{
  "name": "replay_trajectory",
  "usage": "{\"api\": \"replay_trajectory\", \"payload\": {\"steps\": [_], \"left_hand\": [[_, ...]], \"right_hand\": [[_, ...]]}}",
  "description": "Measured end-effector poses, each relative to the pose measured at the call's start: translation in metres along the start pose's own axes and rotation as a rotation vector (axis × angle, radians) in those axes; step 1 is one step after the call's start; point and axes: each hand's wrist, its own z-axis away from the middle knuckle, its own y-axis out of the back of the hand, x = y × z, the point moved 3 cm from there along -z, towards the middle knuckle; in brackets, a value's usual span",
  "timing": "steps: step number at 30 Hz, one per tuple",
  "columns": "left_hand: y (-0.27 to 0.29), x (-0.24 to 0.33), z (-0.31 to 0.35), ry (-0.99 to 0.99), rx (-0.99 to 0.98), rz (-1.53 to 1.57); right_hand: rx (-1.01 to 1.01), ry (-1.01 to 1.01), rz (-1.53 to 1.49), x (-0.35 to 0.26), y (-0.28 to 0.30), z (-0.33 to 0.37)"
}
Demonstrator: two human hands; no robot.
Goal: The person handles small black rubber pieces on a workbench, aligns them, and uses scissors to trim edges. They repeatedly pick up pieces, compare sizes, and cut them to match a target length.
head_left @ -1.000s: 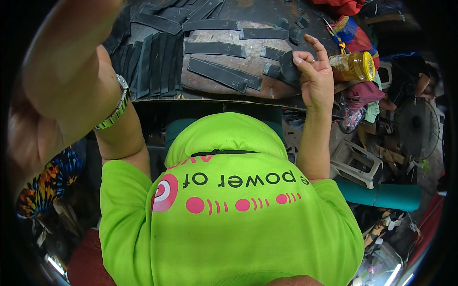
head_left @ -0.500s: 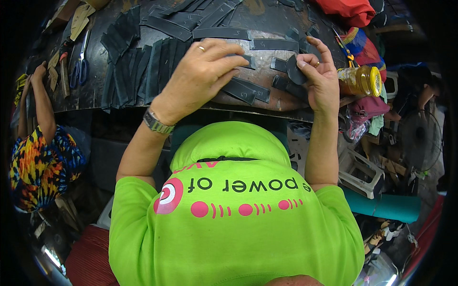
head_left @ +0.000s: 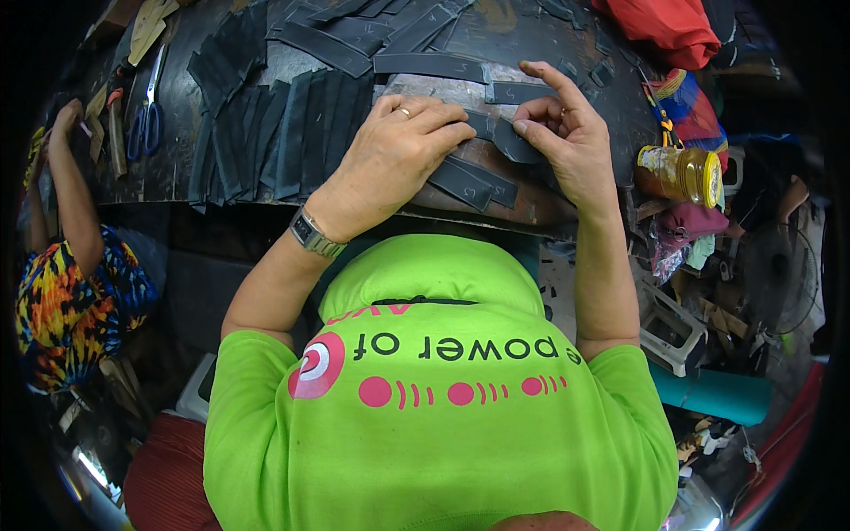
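Both my hands work over the near edge of a dark table. My left hand, palm down with a ring and a watch, has its bent fingers closed at the end of a short black strip. My right hand pinches a rounded dark flap between thumb and fingers, its index finger raised. The flap meets the strip's right end; whether they are one piece I cannot tell. Just below lie marked black strips. Beyond my fingers are another long strip and a shorter one.
Rows of black strips cover the table to the left, beside blue-handled scissors and a hammer. At right stands a yellow-lidded jar, near a red cloth. Another person's arm reaches in at far left.
My right hand has moved left with the flap, bringing it against the strip at my left fingers. My left hand has shifted slightly right and down. The whole view has also shifted a little.
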Motion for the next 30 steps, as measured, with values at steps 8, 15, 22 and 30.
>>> {"api": "replay_trajectory", "payload": {"steps": [8,15,22,30], "left_hand": [[0.0,0.006,0.002,0.031,-0.032,-0.004],[-0.004,0.013,0.005,0.05,-0.009,0.012],[-0.004,0.014,0.006,0.051,-0.036,-0.01],[-0.003,0.016,0.005,0.055,-0.031,-0.003]], "right_hand": [[-0.072,-0.052,0.138,0.002,0.001,-0.01],[-0.103,-0.05,0.203,-0.001,-0.001,-0.014],[-0.119,0.002,0.221,-0.005,0.0,-0.02],[-0.127,-0.011,0.213,0.001,0.0,-0.021]]}}
